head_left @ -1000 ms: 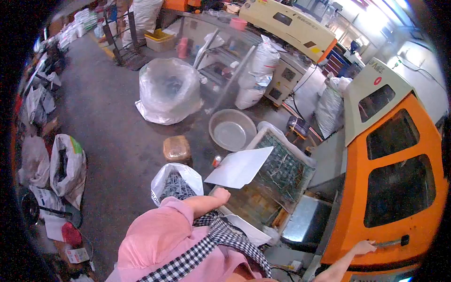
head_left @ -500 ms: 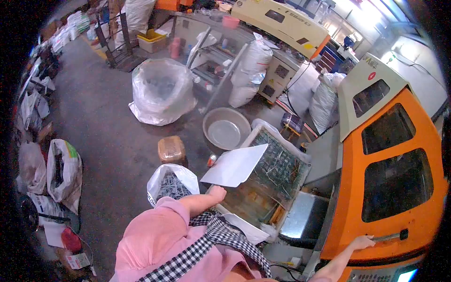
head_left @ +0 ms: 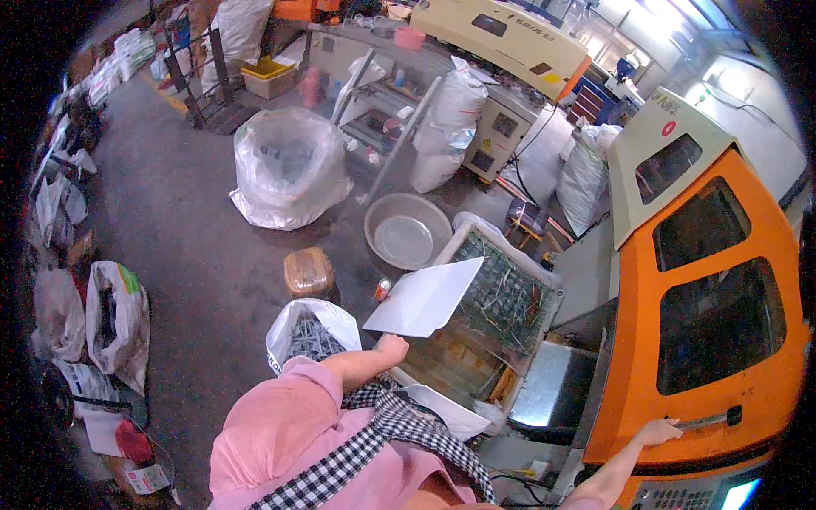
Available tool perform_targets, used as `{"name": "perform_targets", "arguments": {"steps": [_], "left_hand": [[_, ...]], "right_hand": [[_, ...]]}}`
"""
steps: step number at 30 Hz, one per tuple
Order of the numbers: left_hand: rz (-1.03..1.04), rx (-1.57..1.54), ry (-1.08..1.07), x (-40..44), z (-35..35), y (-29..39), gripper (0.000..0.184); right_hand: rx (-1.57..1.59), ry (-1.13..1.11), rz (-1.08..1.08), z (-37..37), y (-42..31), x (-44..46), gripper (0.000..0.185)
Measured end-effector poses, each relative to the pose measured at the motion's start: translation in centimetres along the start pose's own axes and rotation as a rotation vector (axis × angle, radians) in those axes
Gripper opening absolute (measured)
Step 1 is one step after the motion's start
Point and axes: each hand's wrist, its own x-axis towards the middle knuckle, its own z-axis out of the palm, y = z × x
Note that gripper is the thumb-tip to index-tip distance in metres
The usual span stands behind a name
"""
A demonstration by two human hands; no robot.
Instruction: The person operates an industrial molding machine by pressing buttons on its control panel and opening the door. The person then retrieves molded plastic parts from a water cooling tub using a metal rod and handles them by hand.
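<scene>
My right hand (head_left: 660, 432) is closed around the metal handle (head_left: 707, 422) on the orange door (head_left: 633, 374) of a large machine at the right. My left hand (head_left: 391, 349) is closed at the near-left side of a wide tub (head_left: 510, 374), just below a white sheet (head_left: 425, 299). The fingers are partly hidden, so what they grip is unclear. The sheet lies at a slant over the tub's left side. Dark parts and thin pale strips (head_left: 500, 293) lie in the tub's far half. A second white sheet (head_left: 446, 411) sits at its near edge.
Left of the tub stand a white bag of grey pieces (head_left: 314, 337), a taped brown box (head_left: 308, 274) and a small can (head_left: 382, 289). Farther off are a round basin (head_left: 408, 232) and a large plastic sack (head_left: 289, 170). A control panel (head_left: 680, 495) lies below the door.
The view has shifted slightly. Both hands keep their places, the right on the handle and the left by the sheet, and the door shows no clear movement.
</scene>
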Motion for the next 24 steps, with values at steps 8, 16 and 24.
{"name": "perform_targets", "arguments": {"steps": [8, 16, 24], "left_hand": [[-0.033, -0.023, -0.023, -0.3, -0.7, -0.2, 0.02], [-0.006, -0.012, -0.004, -0.3, -0.7, -0.5, 0.02], [-0.02, -0.042, -0.016, -0.6, -1.1, -0.3, 0.02]], "right_hand": [[0.074, -0.11, 0.005, -2.0, -0.6, 0.7, 0.034], [0.133, -0.239, 0.044, -3.2, -1.0, 1.1, 0.032], [0.259, -0.303, 0.166, -4.2, -1.4, 1.5, 0.033]]}}
